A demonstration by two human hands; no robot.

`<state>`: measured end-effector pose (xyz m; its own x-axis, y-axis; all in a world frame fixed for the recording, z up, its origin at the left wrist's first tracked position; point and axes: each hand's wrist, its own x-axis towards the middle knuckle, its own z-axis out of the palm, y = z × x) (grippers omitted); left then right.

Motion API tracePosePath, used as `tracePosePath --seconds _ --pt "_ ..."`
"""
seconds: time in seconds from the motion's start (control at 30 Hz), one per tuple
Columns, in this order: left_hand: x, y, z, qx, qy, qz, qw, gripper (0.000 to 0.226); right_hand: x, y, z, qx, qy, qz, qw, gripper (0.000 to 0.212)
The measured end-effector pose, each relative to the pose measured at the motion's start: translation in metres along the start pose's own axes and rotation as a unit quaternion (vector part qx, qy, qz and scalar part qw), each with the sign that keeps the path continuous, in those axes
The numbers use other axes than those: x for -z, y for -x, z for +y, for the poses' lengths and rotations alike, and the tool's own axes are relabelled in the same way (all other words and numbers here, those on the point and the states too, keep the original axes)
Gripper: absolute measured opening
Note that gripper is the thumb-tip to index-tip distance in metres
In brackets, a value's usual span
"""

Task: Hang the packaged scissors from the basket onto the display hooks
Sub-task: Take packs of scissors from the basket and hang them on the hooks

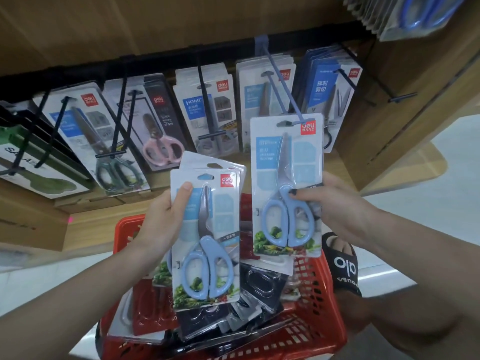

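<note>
My right hand [335, 206] pinches a pack of blue-handled scissors [285, 183] by its right edge. The pack's hang hole sits at the tip of a blue display hook [279, 81]. My left hand [166, 216] grips a small stack of the same blue-scissor packs [207, 237] by the left edge, thumb on the front, held upright over the red basket [322, 323]. The basket holds several more packaged scissors, mostly dark and red packs.
A black rail carries black hooks with hung packs: green-handled [114, 167], pink-handled [161, 149] and other scissors. Wooden shelving stands behind and to the right. A foot in a black sandal [342, 266] is beside the basket on the pale floor.
</note>
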<state>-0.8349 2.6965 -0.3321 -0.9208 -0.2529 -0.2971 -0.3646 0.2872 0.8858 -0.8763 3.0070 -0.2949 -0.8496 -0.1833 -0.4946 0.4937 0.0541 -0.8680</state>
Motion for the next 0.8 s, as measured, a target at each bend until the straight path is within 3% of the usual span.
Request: tracePosePath --seconds 0.33,0.53,0.8 --pt "-0.003 0.004 0.006 0.020 0.000 0.007 1.000 0.052 0.000 -0.023 -0.004 -0.009 -0.024 0.007 1.000 0.037" --pt "-0.005 0.007 0.010 0.028 0.012 -0.005 1.000 0.048 0.003 -0.046 -0.019 -0.013 0.020 0.065 0.998 0.037" --pt "-0.002 0.012 0.009 0.041 0.026 -0.034 0.998 0.049 0.004 -0.094 -0.064 0.019 0.060 0.069 0.996 0.037"
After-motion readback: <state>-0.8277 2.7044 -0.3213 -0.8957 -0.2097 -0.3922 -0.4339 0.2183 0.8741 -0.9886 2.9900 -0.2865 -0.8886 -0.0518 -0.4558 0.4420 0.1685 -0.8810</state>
